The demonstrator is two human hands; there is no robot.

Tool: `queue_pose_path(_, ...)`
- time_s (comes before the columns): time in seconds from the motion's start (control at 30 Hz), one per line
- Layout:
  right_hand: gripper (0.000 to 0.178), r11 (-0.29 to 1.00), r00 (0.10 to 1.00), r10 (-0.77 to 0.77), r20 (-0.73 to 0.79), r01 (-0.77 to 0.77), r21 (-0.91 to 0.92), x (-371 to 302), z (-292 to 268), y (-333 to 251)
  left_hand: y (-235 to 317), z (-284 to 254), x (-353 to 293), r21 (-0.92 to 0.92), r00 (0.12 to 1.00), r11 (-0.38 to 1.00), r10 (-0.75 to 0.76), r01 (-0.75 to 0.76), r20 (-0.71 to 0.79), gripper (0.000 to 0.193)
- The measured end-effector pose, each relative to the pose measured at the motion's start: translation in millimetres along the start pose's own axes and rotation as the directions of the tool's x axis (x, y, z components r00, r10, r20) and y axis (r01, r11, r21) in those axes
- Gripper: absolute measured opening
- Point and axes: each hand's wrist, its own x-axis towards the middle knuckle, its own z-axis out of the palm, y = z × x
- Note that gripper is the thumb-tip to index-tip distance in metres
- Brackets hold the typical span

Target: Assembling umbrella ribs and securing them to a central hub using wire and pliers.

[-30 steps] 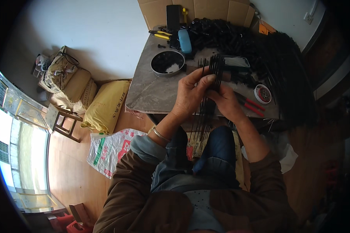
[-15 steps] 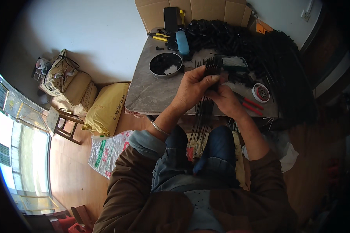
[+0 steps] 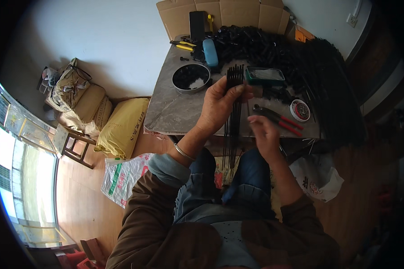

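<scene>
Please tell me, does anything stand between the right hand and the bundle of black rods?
Nothing clearly visible does: a gap separates the right hand from the bundle of black rods, held in the left hand. The right fingertips are too blurred to tell whether they hold something thin. The red-handled pliers lie outside that gap.

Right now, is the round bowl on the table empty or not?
Not empty: the bowl holds black pieces; I cannot tell what the white patch inside is.
</scene>
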Motion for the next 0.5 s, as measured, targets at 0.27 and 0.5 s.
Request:
queue_pose_path(0.27, 0.02, 0.903, 0.924, 0.285, -0.254, -0.169, 0.396, 77, -86, -59, 5, 2, -1, 0.02, 0.998, 0.999, 0.026, -0.027, 0.052, 0.029)
queue_pose_path(0.5, 0.026, 0.943, 0.913, -0.124, -0.389, -0.014, -0.334, 204, -224, -107, 14, 6, -7, 0.01, 0.998, 1.0, -0.024, 0.024, 0.052, 0.032)
